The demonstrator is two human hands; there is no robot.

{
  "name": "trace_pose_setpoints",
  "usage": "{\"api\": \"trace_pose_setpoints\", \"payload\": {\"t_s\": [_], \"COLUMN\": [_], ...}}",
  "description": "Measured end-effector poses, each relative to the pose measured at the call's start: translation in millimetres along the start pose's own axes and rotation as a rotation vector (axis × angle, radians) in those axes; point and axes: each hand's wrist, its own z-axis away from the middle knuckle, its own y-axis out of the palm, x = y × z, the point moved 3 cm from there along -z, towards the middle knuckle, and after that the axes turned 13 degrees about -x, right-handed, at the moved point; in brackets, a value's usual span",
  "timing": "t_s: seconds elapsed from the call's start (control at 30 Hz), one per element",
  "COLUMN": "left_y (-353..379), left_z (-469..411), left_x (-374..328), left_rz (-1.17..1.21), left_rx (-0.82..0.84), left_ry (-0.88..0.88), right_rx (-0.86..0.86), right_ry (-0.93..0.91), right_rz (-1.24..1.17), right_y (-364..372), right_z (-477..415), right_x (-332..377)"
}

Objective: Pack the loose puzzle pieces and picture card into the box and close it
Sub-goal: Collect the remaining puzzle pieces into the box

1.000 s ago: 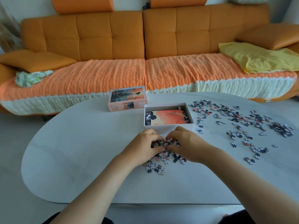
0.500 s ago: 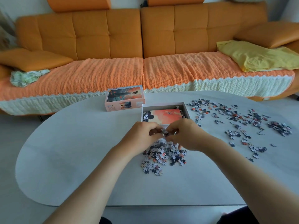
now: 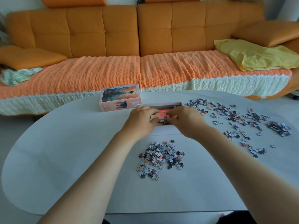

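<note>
Over the open white cardboard box [image 3: 161,104], the left hand [image 3: 140,122] and right hand [image 3: 186,122], fingers curled, hold a clump of small jigsaw pieces [image 3: 162,120] between them.

White table [image 3: 64,151] bears box [image 3: 161,104], lid [image 3: 120,101], scattered puzzle pieces [image 3: 160,159].

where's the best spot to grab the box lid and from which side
Likely its two long side walls, reached from above: the lid lies flat on the table, picture face up, with its near long wall unobstructed.
</note>
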Motion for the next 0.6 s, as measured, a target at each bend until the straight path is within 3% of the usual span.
{"api": "trace_pose_setpoints", "payload": {"t_s": [0.17,0.27,0.43,0.6], "left_y": [-18.4,-30.9,-24.2,-7.9], "left_z": [16.3,34.4,66.6,78.3], "left_x": [-9.7,-14.1,-11.9,-11.6], "left_rz": [0.049,0.096,-0.064,0.024], "left_rx": [-0.068,-0.037,0.345,0.321], "left_ry": [0.117,0.125,0.073,0.065], "right_rx": [-0.150,-0.157,0.250,0.430], "right_ry": [-0.140,-0.225,-0.251,-0.189], "right_rz": [-0.071,-0.130,0.033,0.209], "right_y": [-11.5,-20.1,-16.9,4.4], "right_z": [2.3,13.3,45.3,68.1], "right_x": [4.5,15.8,29.8,27.0]}}
